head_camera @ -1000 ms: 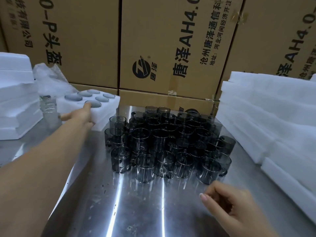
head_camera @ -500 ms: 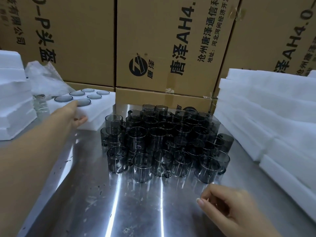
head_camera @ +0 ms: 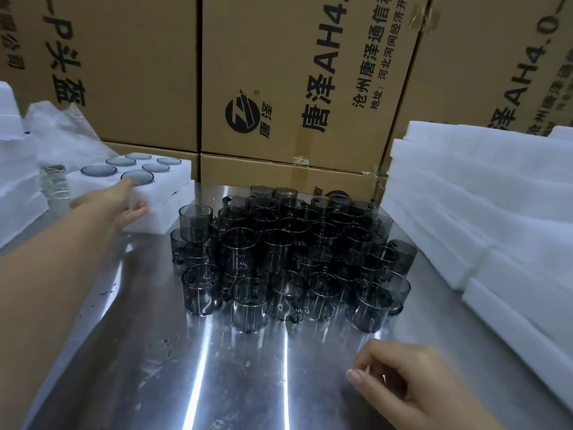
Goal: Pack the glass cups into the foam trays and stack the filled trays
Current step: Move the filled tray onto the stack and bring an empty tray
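Observation:
Several smoky grey glass cups (head_camera: pixel 288 252) stand packed together in the middle of the steel table (head_camera: pixel 242 377). At the back left, a white foam tray (head_camera: pixel 173 178) with cups filling its round holes lies on top of another foam tray. My left hand (head_camera: pixel 114 201) reaches out to its near corner and grips it, thumb on the top face and fingers against the side. Near the table's front edge, my right hand (head_camera: pixel 412 386) hovers with loosely curled fingers and holds nothing.
A tall stack of white foam sheets (head_camera: pixel 483 212) fills the right side. More foam (head_camera: pixel 12 181) and a crumpled plastic bag (head_camera: pixel 59 131) sit at the far left, with clear glassware (head_camera: pixel 57 187) beside the tray. Cardboard boxes (head_camera: pixel 294 72) wall off the back.
My left hand, which had slipped back from the tray half a second ago, is now clamped on its near corner. My right hand has barely moved.

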